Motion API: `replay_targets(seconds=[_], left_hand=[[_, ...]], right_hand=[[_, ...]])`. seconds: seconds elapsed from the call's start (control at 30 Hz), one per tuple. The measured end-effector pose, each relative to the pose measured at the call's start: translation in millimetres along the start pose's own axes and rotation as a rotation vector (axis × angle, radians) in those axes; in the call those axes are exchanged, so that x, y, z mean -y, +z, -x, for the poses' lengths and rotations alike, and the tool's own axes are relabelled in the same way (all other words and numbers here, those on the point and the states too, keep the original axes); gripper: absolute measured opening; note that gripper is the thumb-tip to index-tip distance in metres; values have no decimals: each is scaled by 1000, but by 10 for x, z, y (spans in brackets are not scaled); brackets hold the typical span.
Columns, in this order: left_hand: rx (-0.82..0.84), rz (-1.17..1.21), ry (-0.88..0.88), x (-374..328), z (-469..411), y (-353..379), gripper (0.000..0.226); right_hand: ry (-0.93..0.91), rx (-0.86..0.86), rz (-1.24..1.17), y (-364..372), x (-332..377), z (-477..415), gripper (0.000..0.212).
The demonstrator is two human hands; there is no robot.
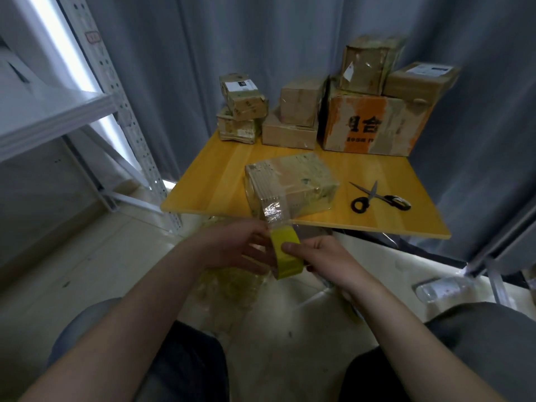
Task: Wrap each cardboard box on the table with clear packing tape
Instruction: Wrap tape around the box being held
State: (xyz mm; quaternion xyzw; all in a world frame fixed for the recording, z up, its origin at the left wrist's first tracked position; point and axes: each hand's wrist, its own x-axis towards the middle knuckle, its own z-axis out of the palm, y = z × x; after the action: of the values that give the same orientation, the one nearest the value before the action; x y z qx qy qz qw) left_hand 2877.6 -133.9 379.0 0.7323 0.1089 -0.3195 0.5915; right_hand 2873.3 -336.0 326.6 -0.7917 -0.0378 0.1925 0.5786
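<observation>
Currently left hand and right hand both clamp tape roll; a hard pull on taut strip may drag cardboard box off table.

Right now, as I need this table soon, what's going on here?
A person is taping the box on the table, near its front edge. The left hand and right hand both grip the tape roll below that edge, with a clear strip running up to the box. Scissors lie to its right; other boxes are stacked behind.
</observation>
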Motion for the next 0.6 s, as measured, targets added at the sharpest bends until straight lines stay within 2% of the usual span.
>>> replay_targets(seconds=[0.03, 0.1, 0.17, 0.2, 0.27, 0.33, 0.4, 0.5, 0.6], left_hand=[[-77, -165, -13, -28, 45, -57, 32], [-389, -627, 31, -75, 35, -184, 39], [-749, -1020, 299, -49, -60, -280, 74], [-833, -1154, 484, -31, -123, -281, 89], [-799, -1357, 736, 5, -284, -257, 98], [-758, -1518, 819, 72, -466, -237, 94], [-767, -1511, 870, 108, -579, -234, 89], [-772, -1336, 1035, 16, -596, -221, 72], [-730, -1203, 975, -173, -492, -219, 79]], right_hand=[[-11, 6, -28, 22, 4, 22, 28], [-40, -21, -30, 46, -20, 28, 27], [-58, -39, -44, 58, -14, 47, 28], [-64, -40, -76, 63, -7, 67, 28], [-71, -40, -133, 68, 15, 118, 28], [-100, -49, -122, 65, 56, 191, 27], [-132, -66, -84, 84, 73, 240, 24], [-208, -133, -136, 79, 92, 285, 22], [-246, -212, -146, -30, 167, 327, 27]])
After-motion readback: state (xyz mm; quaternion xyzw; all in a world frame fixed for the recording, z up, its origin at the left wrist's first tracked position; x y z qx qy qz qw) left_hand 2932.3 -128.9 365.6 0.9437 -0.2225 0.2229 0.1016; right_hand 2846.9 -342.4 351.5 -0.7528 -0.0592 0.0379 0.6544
